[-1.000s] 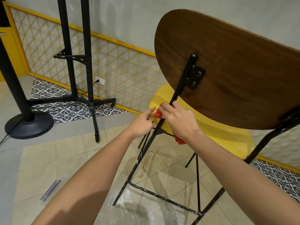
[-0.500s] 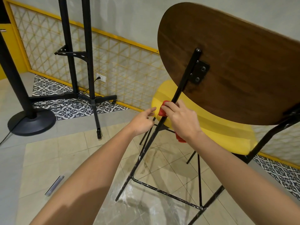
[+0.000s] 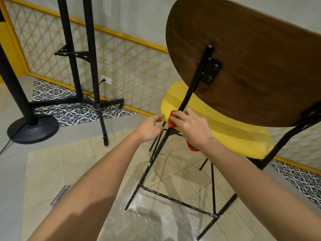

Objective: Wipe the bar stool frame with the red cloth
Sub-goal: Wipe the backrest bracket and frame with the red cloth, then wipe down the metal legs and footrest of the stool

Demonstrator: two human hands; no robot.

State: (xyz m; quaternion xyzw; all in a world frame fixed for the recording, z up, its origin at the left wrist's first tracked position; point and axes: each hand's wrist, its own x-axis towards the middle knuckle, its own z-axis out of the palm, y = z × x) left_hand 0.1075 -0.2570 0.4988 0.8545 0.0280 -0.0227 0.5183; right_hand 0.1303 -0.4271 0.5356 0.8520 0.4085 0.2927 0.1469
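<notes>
View: head camera, looking down over both forearms.
Bar stool frame (image 3: 156, 157): thin black rod, tilted, running from 7 o'clock low in the picture up to 1 o'clock, where a bolted bracket (image 3: 212, 70) joins it to the wooden backrest (image 3: 251, 58). Pale flecks on its lower length.
Footrest bar (image 3: 177, 200): crosses between the legs at 6 o'clock, also flecked.
Yellow seat (image 3: 234, 133): at 3 o'clock of centre, under the backrest.
Red cloth (image 3: 172, 120): bunched against the rod where it passes the seat's edge, just above centre; a tail (image 3: 192, 147) hangs below the wrist at 5 o'clock of the bunch.
Right hand (image 3: 191, 129): fingers curled over the cloth, clamping it onto the rod.
Left hand (image 3: 149, 127): at 9 o'clock of the cloth, just beside it; fingers loosely bent, holding nothing, index tip near the seat edge. Contact with the frame: cannot tell.
Black stand (image 3: 93, 66): at 10 o'clock, by the yellow lattice wall.
Round base (image 3: 33, 129): at 9 o'clock, on the floor.
Wall outlet (image 3: 106, 80): behind the stand, plug inserted.
</notes>
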